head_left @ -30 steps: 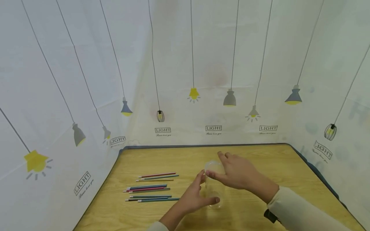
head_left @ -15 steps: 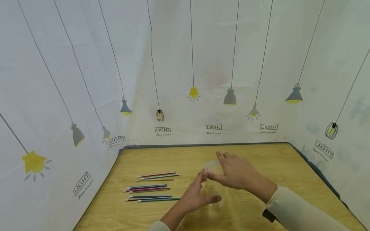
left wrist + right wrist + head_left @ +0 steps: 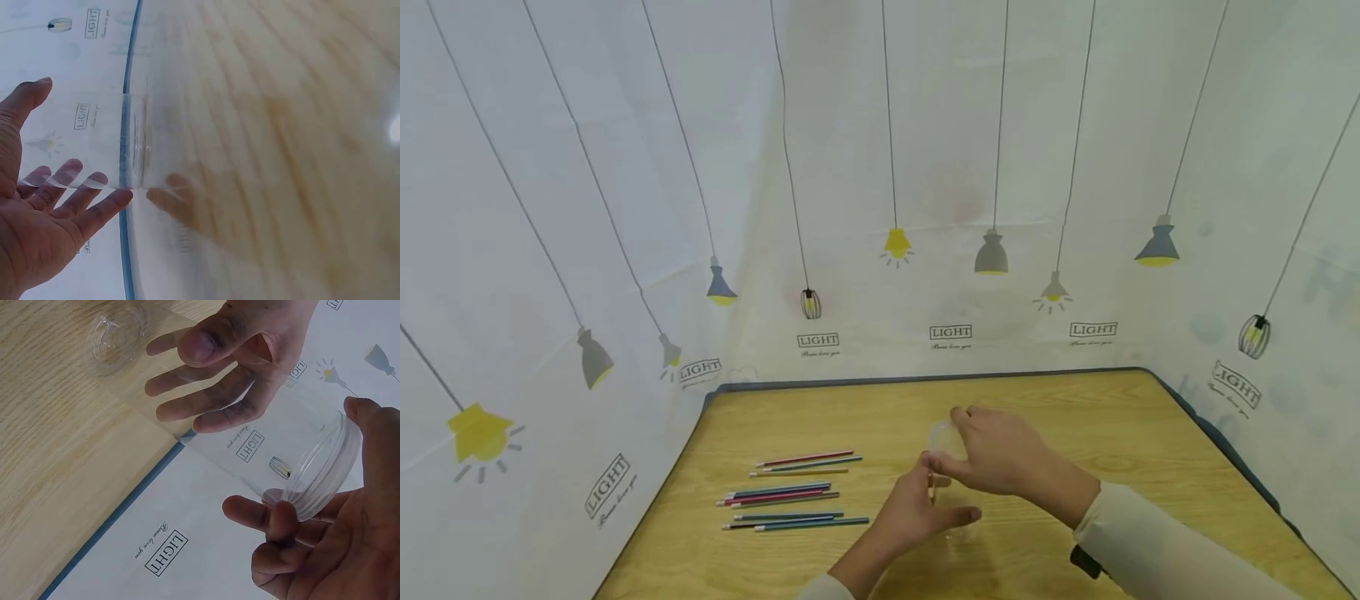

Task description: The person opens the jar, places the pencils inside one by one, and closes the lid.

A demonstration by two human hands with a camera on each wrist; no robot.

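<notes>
A tall clear plastic jar stands upright on the wooden table, its ridged base right at the tabletop in the left wrist view. Around its body is my left hand, thumb on the near side and fingers on the far side, the fingers showing through the clear wall in the right wrist view. At the jar's top my right hand grips the clear round lid, thumb on one side and fingertips curled against the opposite edge. The palm hides part of the lid in the head view.
To the left, several pencils with white ends lie in three small groups on the wooden table. A white curtain printed with hanging lamps surrounds the table's back and sides.
My right hand has turned slightly at the lid, its fingertips shifting a little left and down. The left hand stays around the jar. The head view has shifted slightly; the pencils lie as before.
</notes>
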